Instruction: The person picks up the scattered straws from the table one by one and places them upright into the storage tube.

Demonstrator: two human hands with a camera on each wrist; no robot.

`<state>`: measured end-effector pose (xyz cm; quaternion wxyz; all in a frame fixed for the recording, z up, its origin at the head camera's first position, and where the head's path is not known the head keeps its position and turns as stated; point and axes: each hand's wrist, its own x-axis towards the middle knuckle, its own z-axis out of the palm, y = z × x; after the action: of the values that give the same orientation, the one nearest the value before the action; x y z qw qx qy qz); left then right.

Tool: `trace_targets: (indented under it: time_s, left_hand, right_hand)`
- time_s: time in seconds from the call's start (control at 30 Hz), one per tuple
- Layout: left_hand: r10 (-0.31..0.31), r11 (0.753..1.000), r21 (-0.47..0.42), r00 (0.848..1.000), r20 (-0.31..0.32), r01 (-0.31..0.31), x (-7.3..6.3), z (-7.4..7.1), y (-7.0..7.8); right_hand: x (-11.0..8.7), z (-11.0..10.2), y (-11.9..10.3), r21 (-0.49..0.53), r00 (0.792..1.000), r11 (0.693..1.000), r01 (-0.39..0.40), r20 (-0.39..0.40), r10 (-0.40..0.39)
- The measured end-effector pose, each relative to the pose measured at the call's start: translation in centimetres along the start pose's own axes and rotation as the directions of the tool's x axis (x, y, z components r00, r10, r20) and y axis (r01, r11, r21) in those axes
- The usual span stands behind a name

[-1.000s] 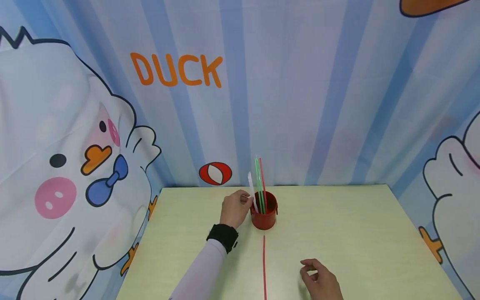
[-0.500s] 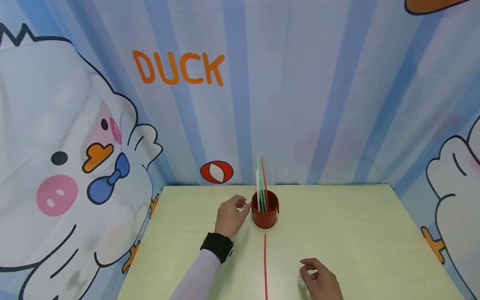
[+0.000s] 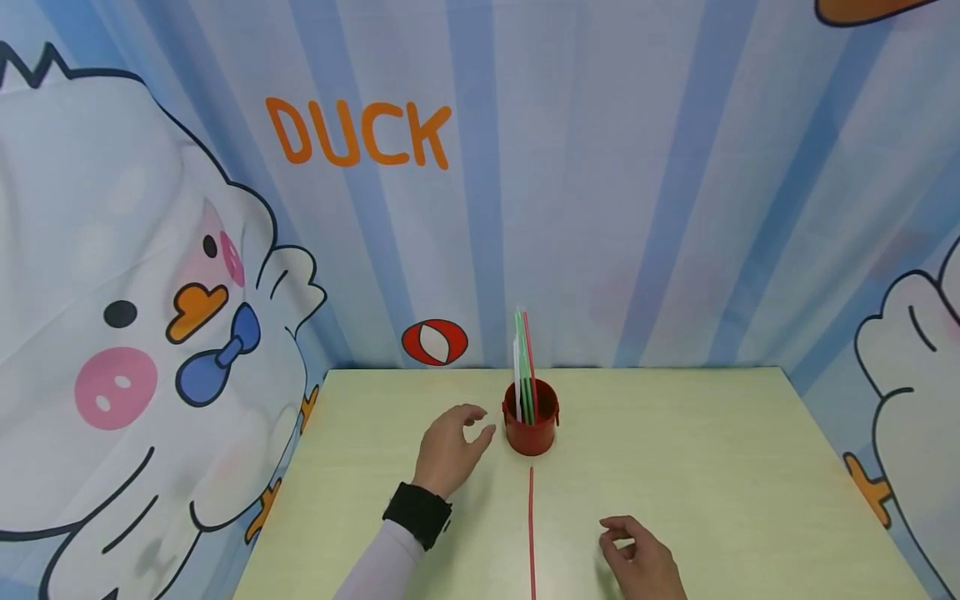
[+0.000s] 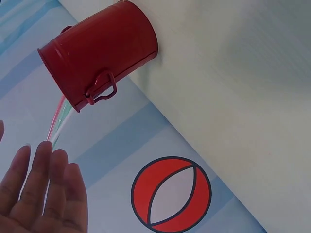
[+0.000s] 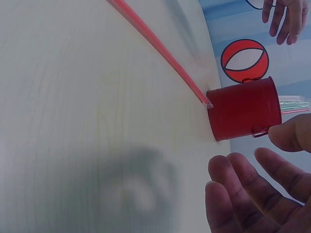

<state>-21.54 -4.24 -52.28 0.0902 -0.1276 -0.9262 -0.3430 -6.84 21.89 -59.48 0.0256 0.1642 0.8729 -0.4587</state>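
Observation:
A small red metal bucket (image 3: pixel 531 437) with side handles stands upright near the back of the table. In it lean several drinking straws (image 3: pixel 526 367), white, green and pink-red, their upper ends above the rim. My left hand (image 3: pixel 452 450) hovers just left of the bucket, thumb and fingers apart, with nothing between them. A pink-red straw (image 3: pixel 532 533) lies on the table in front of the bucket, pointing toward me; its near end runs out of the head view. To its right my right hand (image 3: pixel 641 560) hangs over the table, fingers loosely bent, holding nothing.
The pale yellow table (image 3: pixel 712 467) ends at a blue striped curtain (image 3: pixel 570 208) with printed cartoon ducks and the word DUCK. A black band (image 3: pixel 417 515) is strapped round the left wrist.
The left hand has let go of the white straw, which now leans with the others in the bucket, and has drawn back toward the lower left. The right hand has not moved.

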Motion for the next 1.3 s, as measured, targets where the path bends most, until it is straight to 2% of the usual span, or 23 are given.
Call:
trace_targets:
  time_s: [0.3, 0.53, 0.87, 1.13, 1.3]
  left_hand:
    - [0.008, 0.998, 0.063, 1.0, 0.008, -0.008, -1.8, -1.0, -0.9]
    - [0.054, 0.993, 0.106, 0.998, -0.011, -0.053, -3.2, -1.8, -1.6]
    - [0.023, 0.985, 0.172, 0.999, 0.031, -0.028, -5.2, -2.3, -2.8]
    - [-0.008, 0.98, 0.2, 1.0, 0.011, 0.006, -7.0, -2.6, -3.5]
    - [0.049, 0.97, 0.239, 0.999, -0.022, -0.042, -7.7, -2.4, -4.0]
  right_hand:
    - [0.0, -0.1, 0.0, -0.002, 1.0, 1.0, -0.011, 0.001, 0.011]
    - [0.1, 0.0, 0.1, -0.005, 1.0, 1.0, -0.013, 0.006, 0.013]
    - [0.1, -0.2, -0.2, -0.002, 1.0, 1.0, 0.009, 0.014, -0.009]
    - [0.1, 0.0, -0.7, -0.008, 1.0, 1.0, 0.0, 0.024, 0.0]
    - [0.0, 0.0, -1.0, 0.002, 0.999, 1.0, -0.007, 0.031, 0.007]
